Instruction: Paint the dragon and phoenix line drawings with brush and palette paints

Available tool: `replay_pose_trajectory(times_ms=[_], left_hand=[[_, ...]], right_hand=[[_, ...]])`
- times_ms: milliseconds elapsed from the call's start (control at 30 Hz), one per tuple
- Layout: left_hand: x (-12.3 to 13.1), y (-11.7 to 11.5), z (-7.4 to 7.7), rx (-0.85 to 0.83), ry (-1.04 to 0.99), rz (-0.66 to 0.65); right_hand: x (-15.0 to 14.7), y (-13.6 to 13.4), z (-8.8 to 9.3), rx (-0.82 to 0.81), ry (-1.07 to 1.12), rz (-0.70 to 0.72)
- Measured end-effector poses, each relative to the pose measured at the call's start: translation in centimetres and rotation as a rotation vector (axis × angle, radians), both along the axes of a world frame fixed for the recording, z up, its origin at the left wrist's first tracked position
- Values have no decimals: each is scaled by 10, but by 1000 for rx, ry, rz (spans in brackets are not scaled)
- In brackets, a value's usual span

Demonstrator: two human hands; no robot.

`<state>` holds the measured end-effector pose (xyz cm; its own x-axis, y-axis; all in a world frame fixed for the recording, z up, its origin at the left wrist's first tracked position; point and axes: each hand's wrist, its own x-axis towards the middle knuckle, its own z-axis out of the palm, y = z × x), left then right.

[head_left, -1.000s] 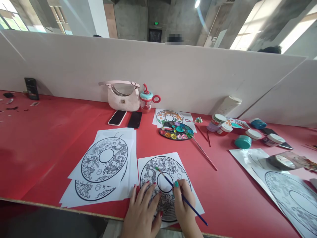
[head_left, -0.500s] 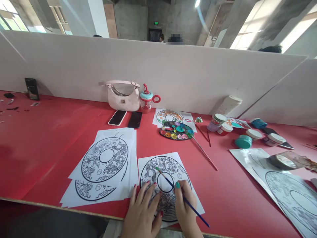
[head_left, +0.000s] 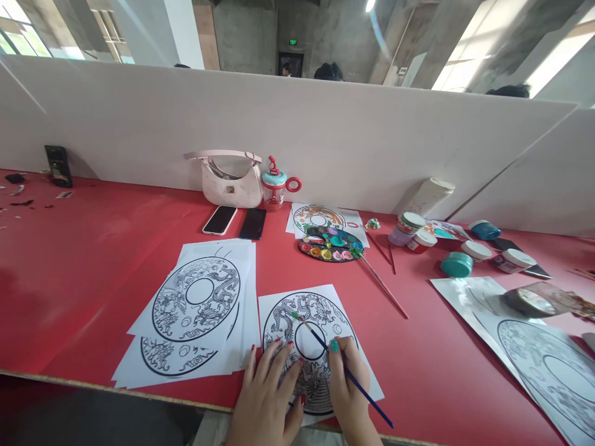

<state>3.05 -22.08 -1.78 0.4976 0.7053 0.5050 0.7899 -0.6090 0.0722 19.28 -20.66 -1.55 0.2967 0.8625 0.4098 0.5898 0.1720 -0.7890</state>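
In front of me lies a white sheet (head_left: 365, 371) printed with a round black-line dragon design. My left hand (head_left: 269, 387) rests on its lower left part, fingers stretched out and spread. A dark blue paintbrush (head_left: 360, 388) is pinched in my right hand (head_left: 346, 378), which sits on the right side of the sheet. Green paint covers the brush tip, which is at the upper left of the printed inner ring, over the dragon lines. Beyond the sheet is a dark palette (head_left: 332, 246) with wells of several colours, and a second brush (head_left: 383, 285) leans on its right edge.
To the left is a stack of printed sheets (head_left: 248, 297). A pink handbag (head_left: 232, 186), a cup with a red handle (head_left: 274, 189) and two phones stand or lie further back. Paint jars (head_left: 458, 265) and a tub of dark liquid (head_left: 530, 301) are on the right. A white partition (head_left: 325, 136) runs behind.
Both hands and the brush stay almost exactly where they were. A person far behind the partition has shifted slightly left.
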Motion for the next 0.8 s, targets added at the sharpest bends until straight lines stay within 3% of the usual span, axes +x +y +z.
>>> replay_pose_trajectory(times_ms=[100, 300, 500, 667, 800], left_hand=[[0, 0, 1, -9, -12, -1], [0, 0, 2, -13, -11, -6], [0, 0, 2, -34, -6, -5], [0, 0, 0, -19, -5, 0], [0, -1, -1, -8, 5, 6]], right_hand=[[1, -1, -2, -17, -10, 32], [2, -1, -5, -29, 44, -84], [0, 3, 0, -31, -2, 27], [0, 1, 0, -6, -24, -35], [0, 2, 0, -8, -55, 48]])
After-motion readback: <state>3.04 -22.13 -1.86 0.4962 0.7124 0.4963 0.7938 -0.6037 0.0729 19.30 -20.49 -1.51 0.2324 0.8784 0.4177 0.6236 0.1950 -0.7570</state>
